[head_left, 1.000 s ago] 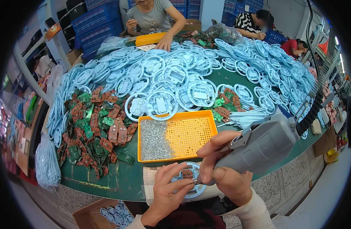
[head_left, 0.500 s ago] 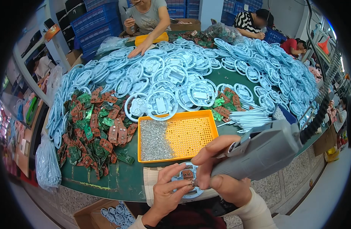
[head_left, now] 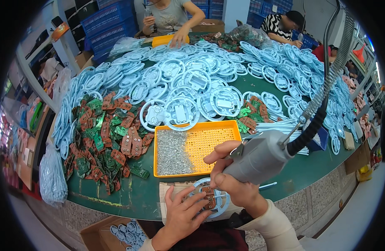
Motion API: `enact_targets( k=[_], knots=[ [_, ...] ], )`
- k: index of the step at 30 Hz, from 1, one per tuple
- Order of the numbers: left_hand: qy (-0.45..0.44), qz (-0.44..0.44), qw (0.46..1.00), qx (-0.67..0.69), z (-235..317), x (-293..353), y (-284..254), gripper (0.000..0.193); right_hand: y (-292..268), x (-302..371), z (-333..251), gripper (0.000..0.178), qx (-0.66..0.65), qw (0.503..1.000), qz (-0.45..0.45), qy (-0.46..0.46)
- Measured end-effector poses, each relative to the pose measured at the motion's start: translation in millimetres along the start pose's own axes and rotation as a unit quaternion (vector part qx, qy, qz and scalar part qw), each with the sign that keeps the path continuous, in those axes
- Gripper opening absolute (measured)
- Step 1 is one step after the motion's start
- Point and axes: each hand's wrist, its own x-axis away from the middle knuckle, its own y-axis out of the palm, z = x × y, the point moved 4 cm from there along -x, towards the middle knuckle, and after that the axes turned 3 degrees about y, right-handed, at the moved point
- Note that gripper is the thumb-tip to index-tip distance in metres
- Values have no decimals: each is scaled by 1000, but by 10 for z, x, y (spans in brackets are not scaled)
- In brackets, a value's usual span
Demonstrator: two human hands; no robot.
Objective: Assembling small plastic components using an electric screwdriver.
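Observation:
In my right hand (head_left: 230,178) is a grey electric screwdriver (head_left: 259,157), tilted, its coiled cable rising to the upper right. Its tip is hidden by my fingers. My left hand (head_left: 186,209) has its fingers spread and resting on the left side of a light-blue round plastic frame (head_left: 222,205). A brown circuit board (head_left: 209,196) sits inside that frame. A thin light-blue stick (head_left: 268,185) runs from the frame to the right, passing behind my right hand. Just beyond is a yellow tray (head_left: 213,142) with silver screws (head_left: 171,152) heaped on its left half.
Brown and green circuit boards (head_left: 113,134) are piled at left. Light-blue frames (head_left: 180,111) cover the far table. More blue sticks (head_left: 276,126) lie at right, by a dark blue bin (head_left: 320,140). A cardboard box (head_left: 98,234) holds frames below. Co-workers sit opposite, one hand (head_left: 180,37) reaching in.
My left fingers have gone from a pinch at the screwdriver tip to spread over the frame. The screwdriver has shifted left. The light-blue stick now shows. The co-worker's reaching hand has moved right.

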Motion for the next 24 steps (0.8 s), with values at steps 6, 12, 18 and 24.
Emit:
enact_targets(
  k=[6,12,18,24],
  knots=[
    [1,-8,1000,-3,5,-14,-11,33,21,-38,41,45,0,1000,17,15],
    [-2,-7,1000,5,-2,-19,-11,34,32,-53,70,44,-1,1000,9,25],
    [-1,-11,1000,7,-9,-21,-8,34,33,-55,112,44,-8,1000,2,14],
    [6,-27,1000,8,-31,-22,-5,40,57,-80,113,43,-6,1000,0,8]
  ],
)
